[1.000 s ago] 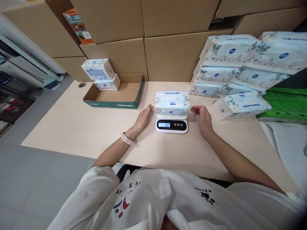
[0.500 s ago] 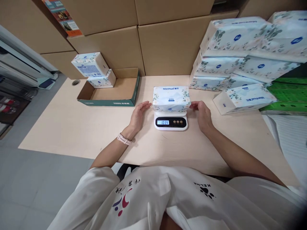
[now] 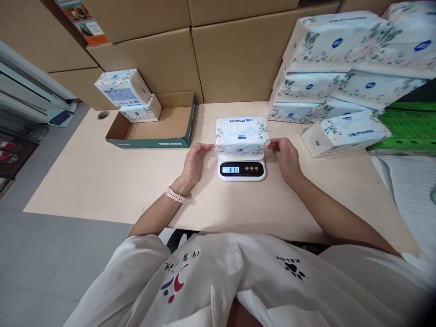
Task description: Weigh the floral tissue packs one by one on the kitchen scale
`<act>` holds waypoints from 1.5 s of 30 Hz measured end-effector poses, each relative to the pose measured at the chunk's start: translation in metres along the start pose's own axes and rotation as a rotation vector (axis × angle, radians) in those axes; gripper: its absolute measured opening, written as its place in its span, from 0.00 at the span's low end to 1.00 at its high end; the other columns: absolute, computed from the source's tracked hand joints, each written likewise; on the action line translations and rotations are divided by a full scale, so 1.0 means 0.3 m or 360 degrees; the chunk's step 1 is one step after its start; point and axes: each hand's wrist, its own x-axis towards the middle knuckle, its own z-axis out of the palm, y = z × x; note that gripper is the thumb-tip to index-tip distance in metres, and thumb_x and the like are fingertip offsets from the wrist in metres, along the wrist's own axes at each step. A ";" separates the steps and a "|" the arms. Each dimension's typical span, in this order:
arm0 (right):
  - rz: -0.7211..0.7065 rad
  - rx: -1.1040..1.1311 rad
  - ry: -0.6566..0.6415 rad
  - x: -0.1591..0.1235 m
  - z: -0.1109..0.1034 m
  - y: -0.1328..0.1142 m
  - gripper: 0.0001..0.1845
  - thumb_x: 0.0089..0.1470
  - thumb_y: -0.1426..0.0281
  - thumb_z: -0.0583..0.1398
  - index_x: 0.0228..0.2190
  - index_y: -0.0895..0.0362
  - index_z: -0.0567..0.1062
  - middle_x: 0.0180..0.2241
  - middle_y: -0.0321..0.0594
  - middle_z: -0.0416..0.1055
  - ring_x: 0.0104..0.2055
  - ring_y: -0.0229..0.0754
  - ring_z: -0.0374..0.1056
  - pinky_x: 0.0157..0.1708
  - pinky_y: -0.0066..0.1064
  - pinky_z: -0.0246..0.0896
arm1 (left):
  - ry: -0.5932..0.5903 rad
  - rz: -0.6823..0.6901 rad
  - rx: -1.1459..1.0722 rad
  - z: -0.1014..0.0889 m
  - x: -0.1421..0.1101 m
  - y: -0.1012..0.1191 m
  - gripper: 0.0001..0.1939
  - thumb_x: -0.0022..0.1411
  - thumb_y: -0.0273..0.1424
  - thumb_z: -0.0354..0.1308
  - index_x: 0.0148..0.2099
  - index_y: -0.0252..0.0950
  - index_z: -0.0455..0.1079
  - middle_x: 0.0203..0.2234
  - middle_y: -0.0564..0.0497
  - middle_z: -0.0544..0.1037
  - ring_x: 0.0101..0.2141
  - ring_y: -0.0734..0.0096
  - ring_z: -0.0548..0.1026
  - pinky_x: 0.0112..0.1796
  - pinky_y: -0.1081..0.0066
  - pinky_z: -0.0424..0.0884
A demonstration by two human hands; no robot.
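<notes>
A floral pack of tissues [image 3: 242, 136] lies on a white digital scale [image 3: 241, 171], whose lit display reads 103.4. Just left of the pack rests my left hand [image 3: 195, 162], fingers stretched toward its side and holding nothing. On the other side, my right hand [image 3: 287, 159] has its fingertips at or very near the pack's right edge; whether they touch cannot be made out. Its fingers are partly curled but not closed around anything. Right of that hand, a single tissue pack [image 3: 350, 134] lies tilted on the table.
A green-sided open carton [image 3: 153, 141] at the back left holds two stacked tissue packs [image 3: 122, 88]. More packs [image 3: 315, 86] are piled at the back right, beside green packaging [image 3: 405, 129]. Large cardboard boxes [image 3: 238, 63] line the table's [image 3: 102, 181] rear.
The view has shifted slightly, so the scene sits a little higher. Both hands stay beside the pack, and the scale's reading is the same.
</notes>
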 end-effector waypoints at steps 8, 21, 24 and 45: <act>0.0033 0.0009 0.0020 -0.001 0.002 -0.008 0.36 0.62 0.33 0.53 0.38 0.52 0.78 0.41 0.44 0.82 0.46 0.48 0.78 0.57 0.45 0.72 | 0.0012 -0.0030 -0.0001 -0.001 0.001 0.001 0.13 0.69 0.37 0.57 0.33 0.40 0.74 0.35 0.48 0.80 0.52 0.57 0.81 0.68 0.56 0.67; 0.0040 0.0075 0.0069 0.010 0.011 0.004 0.36 0.62 0.33 0.53 0.36 0.52 0.78 0.38 0.42 0.82 0.44 0.45 0.76 0.54 0.43 0.72 | -0.0009 -0.0001 -0.0098 -0.015 0.016 -0.021 0.13 0.69 0.34 0.57 0.32 0.39 0.78 0.34 0.48 0.81 0.49 0.59 0.82 0.66 0.58 0.69; 0.0065 0.0115 0.0080 0.011 0.016 -0.002 0.37 0.63 0.33 0.53 0.36 0.53 0.78 0.37 0.42 0.82 0.43 0.45 0.77 0.54 0.43 0.72 | 0.0000 0.0004 -0.0061 -0.012 0.015 -0.020 0.13 0.68 0.35 0.57 0.32 0.39 0.78 0.34 0.48 0.82 0.50 0.59 0.82 0.66 0.58 0.70; 0.0109 0.0222 0.0131 0.046 0.030 -0.001 0.44 0.59 0.27 0.48 0.34 0.53 0.78 0.35 0.44 0.82 0.42 0.46 0.78 0.53 0.44 0.73 | -0.0061 0.0074 -0.0012 -0.015 0.028 -0.042 0.13 0.66 0.33 0.56 0.35 0.38 0.81 0.38 0.46 0.85 0.48 0.59 0.81 0.65 0.57 0.70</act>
